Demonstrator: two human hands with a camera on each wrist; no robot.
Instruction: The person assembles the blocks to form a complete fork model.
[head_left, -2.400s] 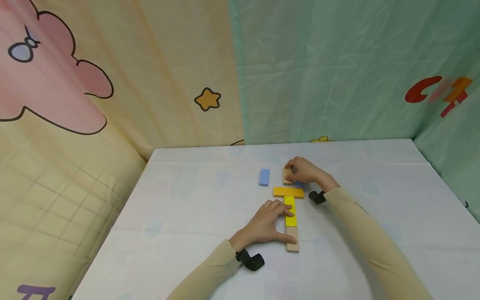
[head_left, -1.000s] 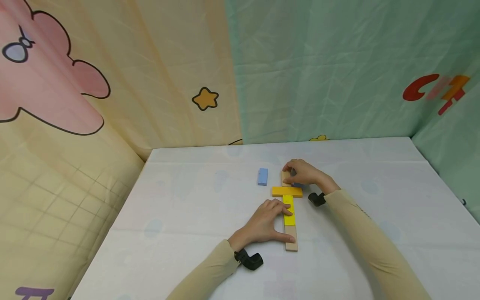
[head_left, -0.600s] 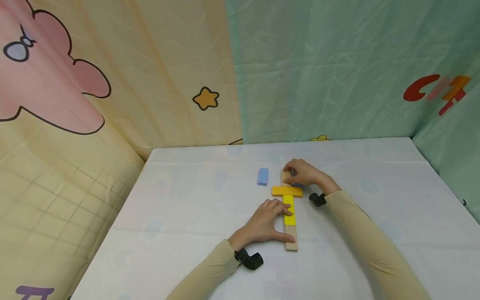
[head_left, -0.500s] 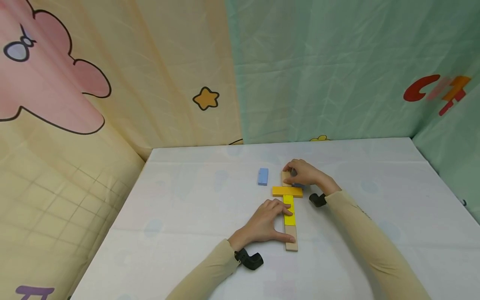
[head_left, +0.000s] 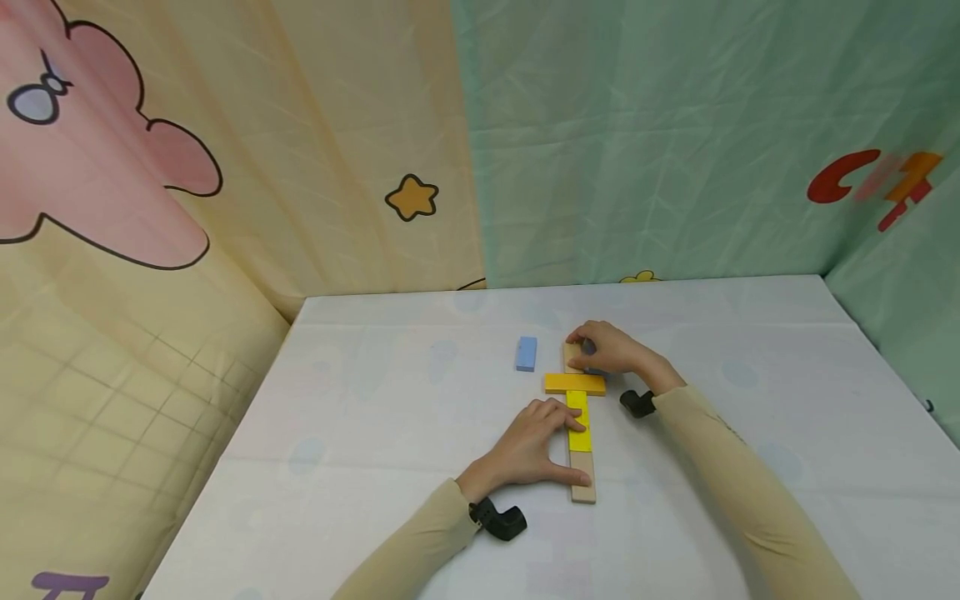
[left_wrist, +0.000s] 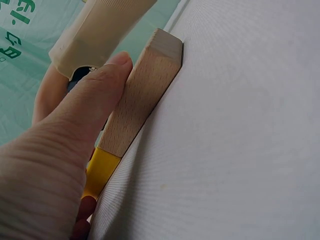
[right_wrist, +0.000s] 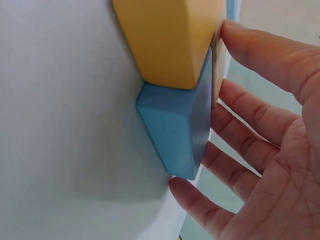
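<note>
Flat toy blocks form a line on the table. A plain wooden block [head_left: 582, 490] lies nearest, then a yellow block [head_left: 576, 442], then an orange block [head_left: 562, 383] set crosswise. My left hand [head_left: 521, 450] rests along the line, thumb on the near wooden block, fingertips on the yellow one. Beyond the orange block, my right hand [head_left: 611, 347] pinches a second wooden block [head_left: 571, 358] between thumb and fingers. A blue block [right_wrist: 167, 125] sits under that hand against the orange block, mostly hidden in the head view.
Another blue block [head_left: 527, 354] lies alone left of the right hand. The table [head_left: 360, 400] has a white cloth, with printed curtains [head_left: 660, 167] behind its far edge. A black wrist camera [head_left: 501, 521] hangs beside the left wrist.
Since the earliest frame, my right hand has drawn the far wooden block toward me, up against the orange block. The left hand stays in place.
</note>
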